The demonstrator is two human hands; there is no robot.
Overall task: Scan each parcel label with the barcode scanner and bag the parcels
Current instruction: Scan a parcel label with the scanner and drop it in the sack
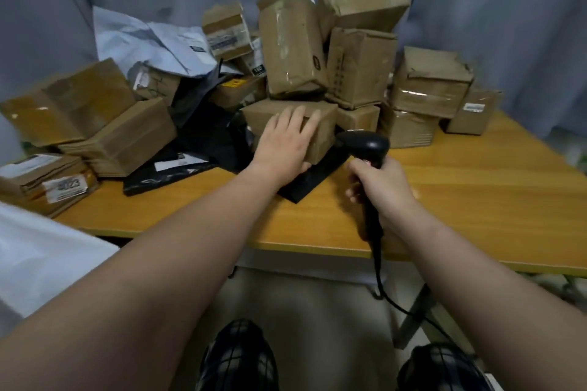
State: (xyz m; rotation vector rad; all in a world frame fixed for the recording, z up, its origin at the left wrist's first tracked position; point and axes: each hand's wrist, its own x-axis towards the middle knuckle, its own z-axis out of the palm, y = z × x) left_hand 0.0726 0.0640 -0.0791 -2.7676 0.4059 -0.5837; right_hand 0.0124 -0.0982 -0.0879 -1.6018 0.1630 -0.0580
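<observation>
Your left hand (pixel 286 140) lies spread on the centre box (pixel 324 140), long axis left-right; your right hand (pixel 381 187) grips the scanner (pixel 370 144) just right of it.

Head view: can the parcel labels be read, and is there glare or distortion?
Head view: soft overall, the white parcel label at left smeared, small print unreadable. Head view: wide-angle bowing curves the front edge of the orange wooden table and swells the forearms. Head view: mild glare on the taped brown cardboard box at right; shadows faint.
</observation>
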